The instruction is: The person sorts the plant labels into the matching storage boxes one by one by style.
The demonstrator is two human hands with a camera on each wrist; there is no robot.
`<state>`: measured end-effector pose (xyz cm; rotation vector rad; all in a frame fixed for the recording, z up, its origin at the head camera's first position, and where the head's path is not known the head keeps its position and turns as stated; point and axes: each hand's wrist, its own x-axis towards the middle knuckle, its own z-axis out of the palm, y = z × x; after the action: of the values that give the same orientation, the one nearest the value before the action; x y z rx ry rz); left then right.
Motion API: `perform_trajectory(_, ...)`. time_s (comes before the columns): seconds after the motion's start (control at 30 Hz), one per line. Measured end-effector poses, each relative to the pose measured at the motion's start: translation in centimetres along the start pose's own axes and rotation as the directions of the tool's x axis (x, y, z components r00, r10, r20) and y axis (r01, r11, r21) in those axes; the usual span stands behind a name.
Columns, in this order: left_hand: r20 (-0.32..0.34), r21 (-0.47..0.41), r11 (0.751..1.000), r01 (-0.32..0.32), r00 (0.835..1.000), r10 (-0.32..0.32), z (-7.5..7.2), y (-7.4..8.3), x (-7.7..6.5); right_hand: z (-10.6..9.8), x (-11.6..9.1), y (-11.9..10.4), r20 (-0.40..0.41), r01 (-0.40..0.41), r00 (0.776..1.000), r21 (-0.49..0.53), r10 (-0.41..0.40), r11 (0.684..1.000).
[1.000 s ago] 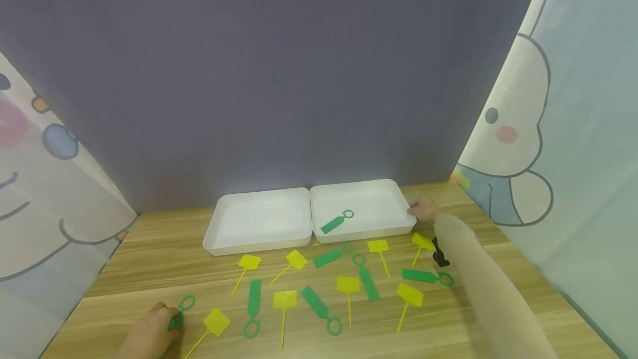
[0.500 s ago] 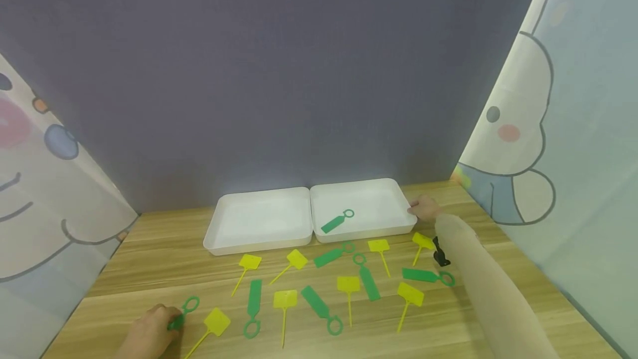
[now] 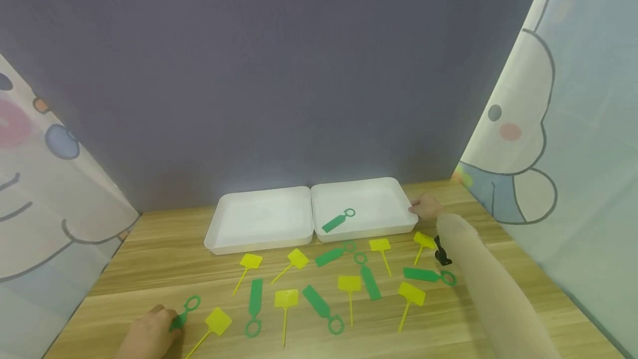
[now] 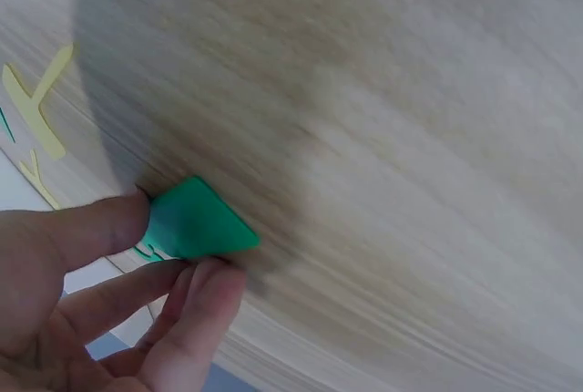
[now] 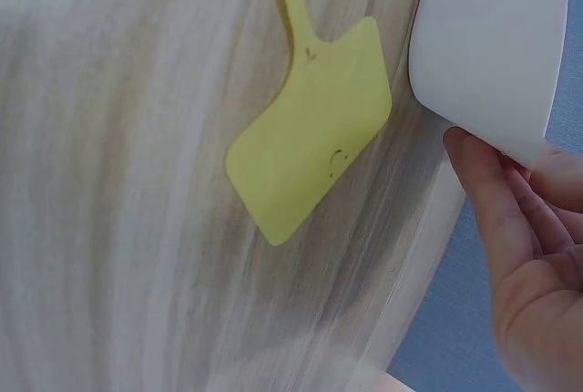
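Observation:
At the front left of the table, my left hand (image 3: 150, 332) pinches a green tag with a ring end (image 3: 178, 321) between thumb and fingers. Its flat part (image 4: 202, 219) shows in the left wrist view, while the ring is mostly behind the fingers there. My right hand (image 3: 425, 206) reaches far forward and grips the right-hand end of the right white tray (image 3: 366, 234). In the right wrist view, the thumb is at the tray's rim (image 5: 496, 36) and the fingers are against its outer wall. One green ring tag (image 3: 334, 223) lies inside that tray.
Beside it stands a left white tray (image 3: 259, 248). Several yellow stake labels (image 3: 286, 298) and green ring tags (image 3: 316, 301) lie spread in front of both. A small black object (image 3: 441, 252) sits by the right sleeve (image 3: 490, 287). A dark panel (image 3: 299, 71) rises behind.
Almost nothing differs. The whole head view shifts very slightly; both hands keep their places, the left on the green tag and the right on the tray.

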<state>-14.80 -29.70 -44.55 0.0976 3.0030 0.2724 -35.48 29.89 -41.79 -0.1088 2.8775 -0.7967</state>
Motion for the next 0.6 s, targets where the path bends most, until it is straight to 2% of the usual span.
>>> perform_trajectory(0.07, 0.009, 0.011, 1.0, -0.005, 1.0, 0.005, 0.04, 0.18, 0.01, -0.02, 0.06, 0.06, 0.001, 0.004, 1.0, -0.01, -0.004, 1.0)
perform_trajectory(0.23, -0.036, 0.007, 1.0, -0.015, 0.999, 0.015, 0.17, 0.31, 0.17, -0.14, 0.2, 0.15, 0.013, -0.015, 1.0, -0.001, 0.015, 1.0)
perform_trajectory(0.37, -0.058, -0.041, 0.999, -0.001, 0.998, -0.002, 0.17, 0.18, 0.46, -0.23, 0.21, 0.1, 0.015, -0.014, 1.0, -0.007, 0.014, 1.0)
perform_trajectory(0.47, -0.023, -0.096, 0.995, 0.022, 0.999, -0.025, 0.02, -0.01, 0.64, -0.29, 0.18, 0.08, 0.012, -0.003, 1.0, -0.011, 0.004, 1.0)
perform_trajectory(0.6, 0.081, -0.154, 0.985, 0.074, 0.995, -0.062, -0.35, -0.21, 0.71, -0.2, 0.0, 0.0, 0.01, 0.006, 1.0, -0.005, -0.006, 1.0)
